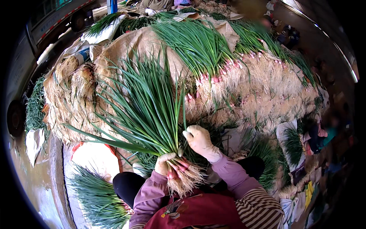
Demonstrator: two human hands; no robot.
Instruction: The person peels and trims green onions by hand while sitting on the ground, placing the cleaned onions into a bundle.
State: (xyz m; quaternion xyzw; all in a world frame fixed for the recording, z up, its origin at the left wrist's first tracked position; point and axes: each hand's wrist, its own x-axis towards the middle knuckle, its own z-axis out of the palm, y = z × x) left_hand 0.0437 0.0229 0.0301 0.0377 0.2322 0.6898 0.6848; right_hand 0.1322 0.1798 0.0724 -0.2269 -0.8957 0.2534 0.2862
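My left hand (164, 163), in a pale glove, is closed around a bunch of spring onions (152, 110) just above their pink bulbs. The long green leaves fan out up and to the left, while the pale roots (185, 179) hang toward my lap. To the right of the bunch is my right hand (200, 140), also gloved, with its fingers curled closed. A single green leaf runs down to its thumb and fingertip and appears pinched there.
Ahead rises a large heap of spring onions (263, 87), roots facing me, partly under brown sacking (141, 42). More bunches lie at lower left (99, 198) and on the right (265, 156). A round white, red-rimmed thing (95, 160) sits left of my knee. A truck (57, 19) stands at far left.
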